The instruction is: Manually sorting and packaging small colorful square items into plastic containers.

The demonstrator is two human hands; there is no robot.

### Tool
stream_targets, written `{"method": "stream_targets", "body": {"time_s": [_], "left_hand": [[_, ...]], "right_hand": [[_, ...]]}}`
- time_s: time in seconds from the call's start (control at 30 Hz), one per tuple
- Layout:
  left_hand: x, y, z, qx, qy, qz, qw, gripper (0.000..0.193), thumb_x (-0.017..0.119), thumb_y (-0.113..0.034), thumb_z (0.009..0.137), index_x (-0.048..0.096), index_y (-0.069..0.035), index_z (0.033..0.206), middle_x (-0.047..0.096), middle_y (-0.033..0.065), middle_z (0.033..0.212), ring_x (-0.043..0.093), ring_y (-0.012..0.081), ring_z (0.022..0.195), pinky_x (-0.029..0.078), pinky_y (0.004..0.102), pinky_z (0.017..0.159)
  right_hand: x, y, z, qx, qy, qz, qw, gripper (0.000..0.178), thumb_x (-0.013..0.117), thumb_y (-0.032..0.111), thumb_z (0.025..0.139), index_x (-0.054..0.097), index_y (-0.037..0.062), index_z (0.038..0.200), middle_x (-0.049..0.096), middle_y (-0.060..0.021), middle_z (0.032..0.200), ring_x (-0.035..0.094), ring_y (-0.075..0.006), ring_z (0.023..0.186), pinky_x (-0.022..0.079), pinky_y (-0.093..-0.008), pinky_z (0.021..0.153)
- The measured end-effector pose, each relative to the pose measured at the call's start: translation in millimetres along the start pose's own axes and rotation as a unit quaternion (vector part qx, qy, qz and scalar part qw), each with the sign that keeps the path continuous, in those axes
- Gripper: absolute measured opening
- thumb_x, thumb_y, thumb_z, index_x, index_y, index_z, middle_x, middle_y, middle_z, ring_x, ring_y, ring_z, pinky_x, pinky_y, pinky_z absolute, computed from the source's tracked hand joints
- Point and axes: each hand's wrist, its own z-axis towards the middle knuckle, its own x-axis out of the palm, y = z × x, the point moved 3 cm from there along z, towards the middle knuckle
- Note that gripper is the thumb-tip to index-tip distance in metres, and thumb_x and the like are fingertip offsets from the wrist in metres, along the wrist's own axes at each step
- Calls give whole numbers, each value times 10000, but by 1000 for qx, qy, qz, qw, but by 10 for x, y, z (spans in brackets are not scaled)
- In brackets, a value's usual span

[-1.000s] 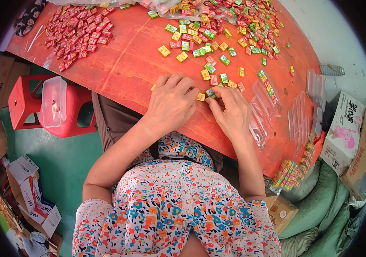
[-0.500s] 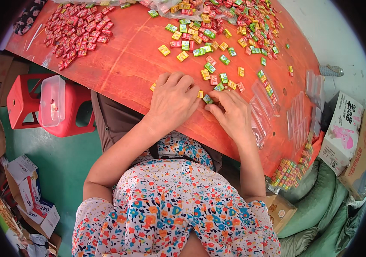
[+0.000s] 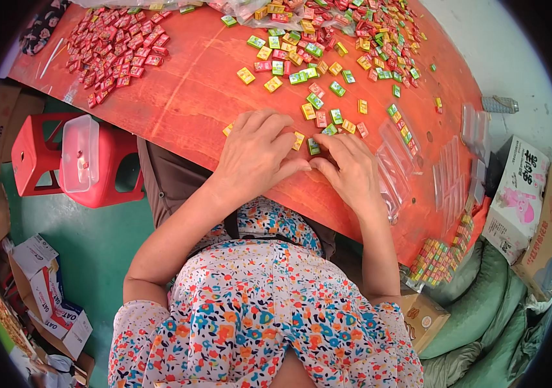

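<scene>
My left hand (image 3: pixel 254 150) rests over the table's near edge with bent fingers. Its thumb stretches out toward my right hand, apart from the fingers; whether anything lies beneath the palm is hidden. A small yellow box (image 3: pixel 298 140) sits by its index fingertip. Between the thumb and index finger of my right hand (image 3: pixel 351 167) is a small green box (image 3: pixel 313 147), upright on the tabletop. Just beyond lie more little boxes, among them a green one (image 3: pixel 336 116), a pink one (image 3: pixel 321 119) and a yellow one (image 3: pixel 308 111). Another yellow box (image 3: pixel 228 129) shows partly behind my left hand.
The red table (image 3: pixel 185 123) bears a red box pile (image 3: pixel 117 48) at far left and a mixed pile (image 3: pixel 379 39) at far right. Clear plastic trays (image 3: pixel 395 171) lie right of my hand, beside a filled row (image 3: pixel 403 129). Red stools (image 3: pixel 105 161) stand left; cartons (image 3: pixel 515 194) right.
My left thumb has extended rightward, away from its fingers. The green box at my right fingertips has turned straighter. The yellow box by my left index finger shows more fully.
</scene>
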Motion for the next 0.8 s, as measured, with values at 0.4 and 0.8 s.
{"method": "stream_targets", "body": {"time_s": [0.4,0.8], "left_hand": [[-608,345,-264,-52,81,83,992,526,700,-164,770,601,-28,1269,608,121,1234,564,321,1126,459,456,937],[-685,425,-389,-125,108,-14,986,364,736,-82,808,645,-32,1156,628,135,1128,615,343,1020,519,430,865]], "right_hand": [[-24,152,185,-38,73,-31,996,491,766,223,815,629,54,1255,616,-136,1207,591,-345,1094,490,-450,942],[33,192,205,-45,119,-23,992,439,730,154,844,625,63,1261,620,-134,1195,604,-333,1087,513,-424,926]]}}
